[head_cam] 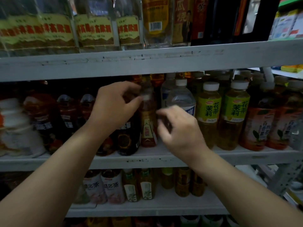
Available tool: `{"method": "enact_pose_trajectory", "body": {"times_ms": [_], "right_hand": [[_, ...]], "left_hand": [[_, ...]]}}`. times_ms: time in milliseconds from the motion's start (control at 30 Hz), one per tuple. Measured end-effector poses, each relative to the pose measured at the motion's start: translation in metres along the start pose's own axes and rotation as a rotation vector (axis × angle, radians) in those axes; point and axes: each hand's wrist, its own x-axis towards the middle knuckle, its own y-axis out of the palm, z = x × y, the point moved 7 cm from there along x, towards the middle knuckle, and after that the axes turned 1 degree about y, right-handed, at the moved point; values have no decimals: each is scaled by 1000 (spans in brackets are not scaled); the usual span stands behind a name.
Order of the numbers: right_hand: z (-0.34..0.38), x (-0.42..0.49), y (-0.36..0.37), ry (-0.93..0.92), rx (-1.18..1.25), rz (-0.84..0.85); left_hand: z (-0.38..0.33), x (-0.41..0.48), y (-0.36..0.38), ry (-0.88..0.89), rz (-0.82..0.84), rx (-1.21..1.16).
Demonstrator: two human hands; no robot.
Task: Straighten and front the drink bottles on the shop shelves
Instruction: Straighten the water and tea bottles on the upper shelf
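The amber bottle [148, 122] is standing upright, label facing out, near the shelf's [229, 157] front edge, the left hand's [113, 105] curled fingers [136, 99] touching its neck, the right hand's [182, 128] fingers [161, 113] curling loosely just beside it.

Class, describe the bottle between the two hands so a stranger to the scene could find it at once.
Find the middle shelf of the white rack. Between the left hand and right hand stands one slim amber bottle. Unlike the dark bottle on its left and the clear water bottle on its right, it wears a red-and-gold label.
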Motion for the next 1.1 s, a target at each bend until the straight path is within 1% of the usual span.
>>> {"method": "enact_pose_trajectory", "body": {"times_ms": [100, 167, 200, 233, 300, 367, 433, 567, 700, 867, 967, 1100], "right_hand": [[20, 40, 16, -64, -80, 90], [28, 63, 29, -113, -214, 130], [27, 75, 38, -103, -294, 187], [24, 87, 48, -63, -366, 279], [13, 102, 70, 39, -487, 547], [9, 107, 84, 39, -568, 757], [9, 109, 88, -3, -601, 852], [5, 109, 84, 39, -513, 886], [1, 107, 80, 64, -517, 896], [2, 112, 70, 75, -464, 902], [-1, 112, 68, 74, -490, 943], [-2, 112, 65, 42, -521, 940]], "left_hand": [[5, -26, -21, 166, -240, 272], [18, -36, -25, 173, -311, 401], [25, -37, -25, 155, -306, 430], [31, -37, -24, 141, -276, 443], [39, -33, -18, 132, -178, 470], [43, -30, -13, 124, -87, 536], [48, -28, -10, 98, -30, 564], [60, -29, -8, 71, 33, 542], [63, -34, -3, 99, 79, 549], [66, -34, -4, 109, 58, 544], [67, -35, -2, 119, 51, 544], [66, -36, -3, 134, 27, 537]]}}
